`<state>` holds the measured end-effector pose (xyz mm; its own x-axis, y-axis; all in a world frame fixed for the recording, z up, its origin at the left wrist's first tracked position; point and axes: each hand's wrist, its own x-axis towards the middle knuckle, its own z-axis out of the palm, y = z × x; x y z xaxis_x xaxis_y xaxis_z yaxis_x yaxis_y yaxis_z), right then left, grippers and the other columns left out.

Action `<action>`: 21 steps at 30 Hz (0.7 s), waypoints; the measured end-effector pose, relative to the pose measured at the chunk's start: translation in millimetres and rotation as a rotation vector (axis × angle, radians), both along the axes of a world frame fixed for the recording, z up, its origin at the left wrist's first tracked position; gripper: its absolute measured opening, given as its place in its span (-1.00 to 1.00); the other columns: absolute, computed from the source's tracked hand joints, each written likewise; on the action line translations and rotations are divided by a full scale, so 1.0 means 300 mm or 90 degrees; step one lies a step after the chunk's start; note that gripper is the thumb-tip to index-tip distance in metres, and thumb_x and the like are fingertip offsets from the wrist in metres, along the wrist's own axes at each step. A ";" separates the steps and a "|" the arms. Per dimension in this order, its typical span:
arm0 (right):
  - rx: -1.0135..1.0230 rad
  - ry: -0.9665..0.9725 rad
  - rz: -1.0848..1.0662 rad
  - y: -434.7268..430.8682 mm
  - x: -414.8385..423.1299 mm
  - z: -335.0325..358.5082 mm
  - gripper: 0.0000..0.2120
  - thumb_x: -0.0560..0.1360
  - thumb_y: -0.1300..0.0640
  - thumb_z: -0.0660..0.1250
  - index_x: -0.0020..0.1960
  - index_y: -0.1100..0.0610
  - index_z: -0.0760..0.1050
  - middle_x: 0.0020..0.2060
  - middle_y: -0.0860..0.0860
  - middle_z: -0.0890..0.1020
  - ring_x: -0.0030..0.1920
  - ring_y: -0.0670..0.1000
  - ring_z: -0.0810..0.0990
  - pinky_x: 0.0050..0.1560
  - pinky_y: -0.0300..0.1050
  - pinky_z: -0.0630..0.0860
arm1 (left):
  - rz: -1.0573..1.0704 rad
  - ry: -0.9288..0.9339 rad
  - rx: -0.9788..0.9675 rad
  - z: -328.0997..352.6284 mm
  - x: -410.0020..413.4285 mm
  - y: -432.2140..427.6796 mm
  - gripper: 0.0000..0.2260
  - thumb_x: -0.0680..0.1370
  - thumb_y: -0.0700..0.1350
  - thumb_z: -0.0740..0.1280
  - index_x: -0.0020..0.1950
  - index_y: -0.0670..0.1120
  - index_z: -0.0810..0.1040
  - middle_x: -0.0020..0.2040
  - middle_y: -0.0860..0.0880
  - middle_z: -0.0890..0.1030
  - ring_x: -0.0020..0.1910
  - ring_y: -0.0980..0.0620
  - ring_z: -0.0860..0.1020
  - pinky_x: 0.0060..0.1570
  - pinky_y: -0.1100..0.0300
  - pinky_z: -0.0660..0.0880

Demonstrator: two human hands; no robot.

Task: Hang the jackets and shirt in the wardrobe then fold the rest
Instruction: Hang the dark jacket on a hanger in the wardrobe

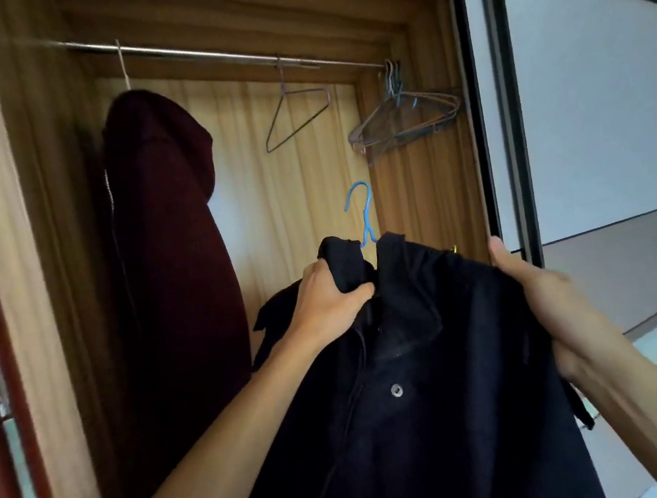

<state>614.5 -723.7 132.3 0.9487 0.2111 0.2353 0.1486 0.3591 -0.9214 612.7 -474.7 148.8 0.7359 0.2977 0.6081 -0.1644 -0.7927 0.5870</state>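
Your left hand (331, 293) is closed in a fist round the collar of a black button-front fabric jacket (434, 379). Your right hand (533, 280) grips its other shoulder, thumb up over the cloth. The jacket sits on a blue plastic hanger (363, 212) whose hook hangs free, well below the wardrobe's silver metal rail (197, 53). On that rail hang a dark maroon zipped jacket (172, 245) at its left end, a lone thin wire hanger (297, 118) near the middle, and a bunch of wire hangers (406, 119) at its right end.
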 end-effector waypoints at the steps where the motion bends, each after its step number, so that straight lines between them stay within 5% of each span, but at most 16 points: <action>1: 0.011 -0.020 -0.005 0.028 0.009 0.037 -0.36 0.39 -0.26 0.46 0.07 0.33 0.65 -0.02 0.21 0.72 -0.03 0.20 0.73 0.11 0.09 0.63 | 0.025 -0.009 0.003 0.020 0.005 0.026 -0.65 0.39 0.17 0.43 0.02 -0.03 0.54 0.02 0.02 0.60 0.00 0.03 0.61 -0.22 0.25 0.43; 3: 0.029 -0.067 -0.026 0.094 0.026 0.113 -0.33 0.41 -0.25 0.46 0.07 0.38 0.60 -0.04 0.20 0.72 -0.08 0.16 0.73 -0.06 0.00 0.66 | 0.051 -0.038 -0.022 0.049 0.005 0.070 -0.75 0.52 0.12 0.39 0.07 -0.02 0.55 0.03 0.06 0.62 0.04 0.04 0.60 -0.11 0.21 0.46; 5: 0.040 -0.116 -0.036 0.166 0.052 0.181 -0.49 0.44 -0.24 0.44 0.01 0.22 0.59 -0.16 0.14 0.67 -0.18 0.10 0.67 -0.14 -0.09 0.64 | 0.041 -0.065 -0.059 0.079 0.000 0.103 -0.69 0.58 0.19 0.30 0.18 0.02 0.55 0.08 0.12 0.63 0.14 0.06 0.59 0.12 0.14 0.49; 8: 0.043 -0.168 -0.034 0.293 0.113 0.255 -0.57 0.44 -0.27 0.42 -0.07 0.11 0.54 -0.26 0.11 0.60 -0.25 0.09 0.60 -0.09 -0.02 0.58 | 0.014 -0.051 -0.093 0.137 0.008 0.135 -0.42 0.55 0.41 0.14 0.37 0.04 0.47 0.20 0.18 0.56 0.23 0.11 0.51 0.27 0.12 0.39; 12: 0.055 -0.231 -0.053 0.459 0.218 0.336 -0.36 0.46 -0.28 0.39 -0.06 0.38 0.58 -0.23 0.19 0.64 -0.26 0.14 0.63 -0.12 -0.02 0.59 | 0.042 -0.054 -0.113 0.236 0.090 0.155 0.04 0.21 0.69 0.14 0.53 0.08 0.29 0.38 0.10 0.49 0.39 0.01 0.44 0.40 -0.05 0.36; 16: 0.073 -0.279 -0.090 0.575 0.322 0.478 -0.42 0.57 -0.14 0.31 0.00 0.46 0.55 -0.23 0.24 0.60 -0.31 0.08 0.55 -0.40 -0.23 0.41 | 0.069 -0.081 -0.093 0.376 0.195 0.216 0.06 0.17 0.66 0.21 0.55 0.13 0.27 0.42 0.10 0.48 0.40 0.01 0.45 0.40 -0.03 0.39; 21: 0.114 -0.281 -0.092 0.760 0.458 0.688 -0.62 0.57 0.02 0.27 -0.39 0.12 0.37 -0.42 0.00 0.46 -0.28 0.08 0.49 -0.29 -0.11 0.35 | 0.117 -0.086 -0.003 0.562 0.335 0.370 -0.25 0.56 0.38 0.15 0.63 -0.01 0.15 0.56 -0.01 0.33 0.53 -0.07 0.30 0.49 0.03 0.24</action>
<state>752.0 -495.6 338.7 0.7666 0.0044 0.6421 0.5712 0.4522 -0.6850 713.3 -363.7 317.2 0.5808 0.4230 0.6955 -0.0945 -0.8136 0.5738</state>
